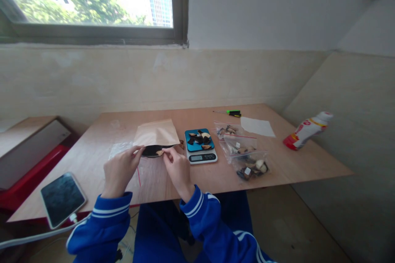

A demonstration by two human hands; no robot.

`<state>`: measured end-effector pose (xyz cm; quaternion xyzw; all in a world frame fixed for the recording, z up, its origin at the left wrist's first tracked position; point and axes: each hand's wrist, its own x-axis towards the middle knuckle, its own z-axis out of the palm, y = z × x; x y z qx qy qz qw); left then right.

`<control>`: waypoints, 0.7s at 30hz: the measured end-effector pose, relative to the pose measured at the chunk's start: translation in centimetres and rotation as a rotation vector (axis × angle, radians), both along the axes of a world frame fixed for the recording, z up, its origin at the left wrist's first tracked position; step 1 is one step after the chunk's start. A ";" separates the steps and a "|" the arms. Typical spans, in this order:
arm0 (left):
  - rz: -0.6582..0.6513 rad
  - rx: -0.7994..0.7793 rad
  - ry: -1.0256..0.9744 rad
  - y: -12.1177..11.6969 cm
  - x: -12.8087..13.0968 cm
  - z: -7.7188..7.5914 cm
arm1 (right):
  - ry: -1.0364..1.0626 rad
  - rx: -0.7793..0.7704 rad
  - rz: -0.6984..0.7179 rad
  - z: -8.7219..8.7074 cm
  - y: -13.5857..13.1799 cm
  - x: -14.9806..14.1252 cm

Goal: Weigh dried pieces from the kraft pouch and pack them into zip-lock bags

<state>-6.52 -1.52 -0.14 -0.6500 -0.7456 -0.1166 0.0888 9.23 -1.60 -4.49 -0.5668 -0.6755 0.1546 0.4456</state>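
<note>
A tan paper bag (pixel 156 131) lies on the table with its dark mouth gaping towards me. My left hand (pixel 121 171) pinches the left corner of that mouth between thumb and fingers. At the right side of the opening, my right hand (pixel 177 168) is closed on a small light-brown piece (pixel 159 153); whether it also grips the bag's edge I cannot tell. Just right of this hand stands a digital scale (pixel 202 158), its blue platform covered with several dark and pale dried pieces (pixel 200 139). A few brown bits (pixel 181 144) show beside the bag, partly hidden.
Several clear zip bags (pixel 240 144) of similar pieces lie right of the scale. Behind them are a screwdriver (pixel 233 112) and white paper (pixel 257 126). A red-and-white bottle (pixel 307 130) is at the right, a charging phone (pixel 63 199) at the left front edge.
</note>
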 end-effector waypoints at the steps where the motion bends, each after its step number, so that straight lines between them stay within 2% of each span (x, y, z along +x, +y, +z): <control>1: 0.003 0.002 -0.003 0.0 0.0 0.1 | -0.034 -0.003 -0.021 0.1 0.1 -0.2; 4: 0.027 0.015 -0.015 0.1 0.1 0.4 | -0.121 -0.008 0.008 0.5 0.2 -0.6; 7: 0.069 0.021 -0.047 0.3 0.2 1.0 | -0.050 0.085 0.065 0.7 0.3 0.2; 10: 0.084 0.019 -0.085 0.6 -0.1 1.3 | -0.008 0.193 -0.124 0.0 1.2 2.4; 12: 0.088 0.021 -0.103 0.7 -0.4 1.3 | -0.145 0.138 -0.269 -0.9 2.8 3.9; 13: 0.092 0.023 -0.110 0.7 -0.4 1.2 | -0.259 0.072 -0.291 -1.4 3.7 4.4; 17: 0.092 0.032 -0.128 0.8 -0.5 0.8 | -0.698 -0.127 -0.143 -3.5 7.3 4.6; 21: 0.070 0.036 -0.145 0.7 -0.7 0.8 | -0.824 -0.147 -0.089 -4.2 8.6 3.6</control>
